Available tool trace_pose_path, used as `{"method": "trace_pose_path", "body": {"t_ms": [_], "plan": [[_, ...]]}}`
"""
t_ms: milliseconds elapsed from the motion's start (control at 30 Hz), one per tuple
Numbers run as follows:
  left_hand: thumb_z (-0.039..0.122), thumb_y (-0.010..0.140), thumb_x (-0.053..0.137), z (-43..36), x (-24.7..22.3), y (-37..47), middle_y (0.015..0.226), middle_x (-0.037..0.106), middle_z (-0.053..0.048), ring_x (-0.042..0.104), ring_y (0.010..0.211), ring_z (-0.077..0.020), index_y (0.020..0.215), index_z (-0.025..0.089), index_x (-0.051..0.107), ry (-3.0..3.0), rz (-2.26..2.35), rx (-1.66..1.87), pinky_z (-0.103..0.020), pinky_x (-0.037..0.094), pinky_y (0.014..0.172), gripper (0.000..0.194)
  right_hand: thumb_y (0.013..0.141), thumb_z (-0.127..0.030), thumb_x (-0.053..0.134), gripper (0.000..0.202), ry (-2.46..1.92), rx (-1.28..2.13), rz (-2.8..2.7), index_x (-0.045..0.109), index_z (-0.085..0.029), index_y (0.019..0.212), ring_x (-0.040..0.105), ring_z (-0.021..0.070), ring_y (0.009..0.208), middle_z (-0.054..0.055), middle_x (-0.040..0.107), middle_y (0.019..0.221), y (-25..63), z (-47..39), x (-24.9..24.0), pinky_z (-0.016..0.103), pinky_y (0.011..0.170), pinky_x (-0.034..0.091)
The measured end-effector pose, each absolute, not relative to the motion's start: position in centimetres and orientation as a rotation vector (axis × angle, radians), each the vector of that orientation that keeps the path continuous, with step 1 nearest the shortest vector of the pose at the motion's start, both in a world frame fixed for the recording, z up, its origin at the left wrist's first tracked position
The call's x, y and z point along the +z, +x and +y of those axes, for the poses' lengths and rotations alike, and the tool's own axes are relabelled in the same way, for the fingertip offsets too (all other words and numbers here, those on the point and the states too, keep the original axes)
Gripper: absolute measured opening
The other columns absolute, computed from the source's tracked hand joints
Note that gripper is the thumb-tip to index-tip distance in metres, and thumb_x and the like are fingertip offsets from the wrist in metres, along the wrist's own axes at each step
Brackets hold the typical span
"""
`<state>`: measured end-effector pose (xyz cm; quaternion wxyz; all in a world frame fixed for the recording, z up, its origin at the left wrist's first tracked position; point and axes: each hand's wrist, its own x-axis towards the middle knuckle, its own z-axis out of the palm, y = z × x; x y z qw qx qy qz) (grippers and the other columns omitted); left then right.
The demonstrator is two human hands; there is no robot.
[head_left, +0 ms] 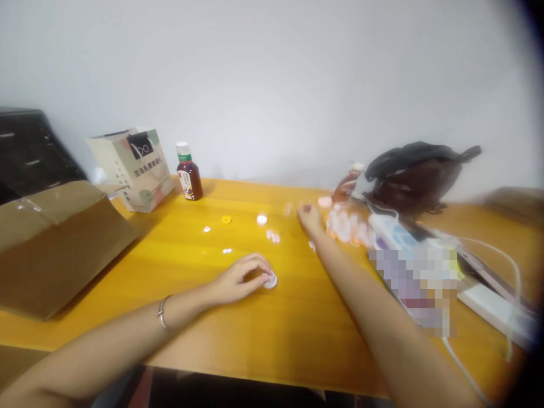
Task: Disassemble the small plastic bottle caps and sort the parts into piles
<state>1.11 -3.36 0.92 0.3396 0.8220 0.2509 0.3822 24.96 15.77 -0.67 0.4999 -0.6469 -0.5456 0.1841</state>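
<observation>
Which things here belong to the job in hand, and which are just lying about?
In hand:
- left hand, fingers at white disc
- right hand, blurred, near pale heap
- probably yellow disc

Lying about:
- printed bag
- brown carton
- capped bottle
- dark bag
- white cable

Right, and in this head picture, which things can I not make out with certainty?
All in the head view:
- Right hand: blurred; whether its fingers hold something is unclear.
- Heap of pale pieces: blurred; no shapes or count.
- Round white piece: partly covered by the left hand.
- Label of the dark bottle: small print unreadable.
- Cardboard box: cut off by the left edge.
- Items under the mosaic, right side: masked.
</observation>
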Motion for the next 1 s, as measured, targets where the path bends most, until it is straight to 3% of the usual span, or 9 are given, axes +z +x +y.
{"method": "trace_pose_path", "body": {"t_ms": [233, 500, 633, 800, 1000], "plan": [[0.021, 0.087, 0.050, -3.4, 1.2, 1.0, 0.095, 0.059, -0.008, 0.055, 0.091, -0.0156, 0.097, 0.015, 0.058, 2.149, 0.678, 1.000, -0.032, 0.043, 0.085, 0.014, 0.061, -0.024, 0.057, 0.016, -1.640, 0.440, -1.339, 0.055, -0.018, 0.076, 0.056, 0.0190, 0.074, 0.003, 0.060, 0.075, 25.6, 16.0, -1.3, 0.029, 0.068, 0.042], [0.022, 0.087, 0.050, -3.4, 1.1, 1.0, 0.096, 0.059, -0.007, 0.055, 0.090, -0.0158, 0.097, 0.016, 0.057, 2.159, 0.682, 1.004, -0.031, 0.043, 0.084, 0.014, 0.062, -0.021, 0.057, 0.044, -1.613, 0.480, -1.340, 0.048, -0.017, 0.105, 0.059, 0.0185, 0.078, 0.005, 0.062, 0.089, 25.0, 16.1, -1.4, 0.031, 0.072, 0.044], [0.022, 0.087, 0.050, -3.4, 1.1, 1.0, 0.095, 0.059, -0.007, 0.055, 0.090, -0.0158, 0.097, 0.016, 0.057, 2.167, 0.695, 0.997, -0.031, 0.043, 0.083, 0.014, 0.063, -0.024, 0.058, 0.048, -1.584, 0.467, -1.336, 0.046, -0.015, 0.109, 0.058, 0.0223, 0.087, 0.009, 0.060, 0.096, 24.8, 15.5, -0.7, 0.036, 0.079, 0.043], [0.025, 0.084, 0.053, -3.2, 1.1, 0.7, 0.094, 0.059, -0.007, 0.055, 0.088, -0.0159, 0.097, 0.016, 0.056, 2.184, 0.791, 0.984, -0.031, 0.043, 0.082, 0.016, 0.068, -0.026, 0.052, 0.038, -1.492, 0.437, -1.388, 0.049, -0.015, 0.105, 0.052, 0.0233, 0.099, 0.012, 0.054, 0.109, 23.7, 11.6, 0.1, 0.040, 0.088, 0.038], [0.030, 0.080, 0.058, -2.9, 0.9, 0.6, 0.096, 0.058, -0.006, 0.054, 0.089, -0.0162, 0.101, 0.017, 0.055, 2.193, 0.822, 0.912, -0.031, 0.043, 0.082, 0.024, 0.077, -0.029, 0.047, 0.023, -1.217, 0.748, -1.777, 0.055, -0.020, 0.097, 0.057, 0.0178, 0.087, 0.004, 0.061, 0.093, 22.5, 1.5, -0.1, 0.034, 0.081, 0.044]]}}
